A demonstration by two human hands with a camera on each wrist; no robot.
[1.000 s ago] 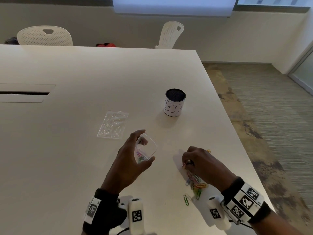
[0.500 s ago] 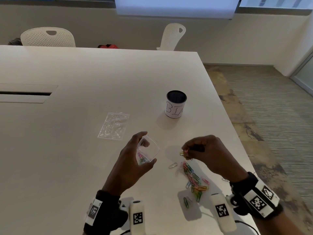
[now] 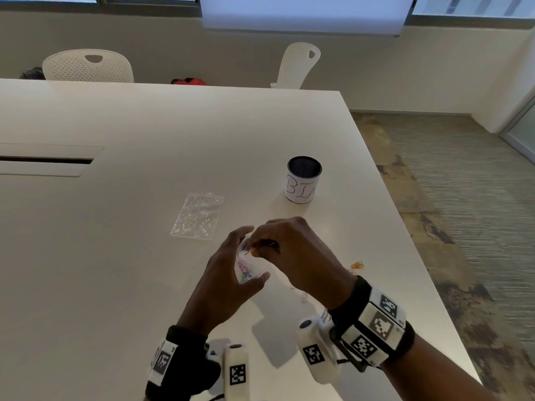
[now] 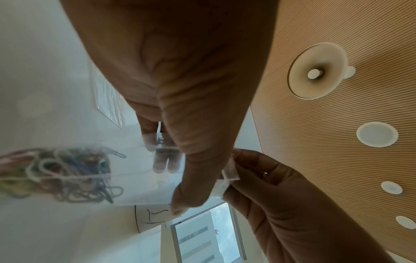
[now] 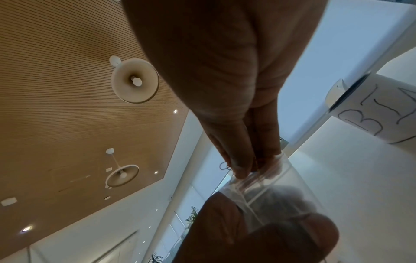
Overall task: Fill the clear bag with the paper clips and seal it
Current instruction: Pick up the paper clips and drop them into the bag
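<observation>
Left wrist only: bagged paper clips (image 4: 56, 170)

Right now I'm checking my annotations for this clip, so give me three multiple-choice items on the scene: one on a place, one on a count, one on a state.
1. Where is the cup marked BIN?
A. standing on the table, beyond the hands
B. in the left hand
C. on a chair

2. How many white chairs stand behind the table?
A. one
B. two
C. four

3. What is the state of the clear bag?
A. lying flat and empty on the table
B. held up by the left hand, some paper clips inside, the right hand at its mouth
C. inside the cup

Key: 1 A, the head view shows it upright on the tabletop; 2 B, two backs show; 3 B, the left wrist view shows coloured clips through the plastic.
</observation>
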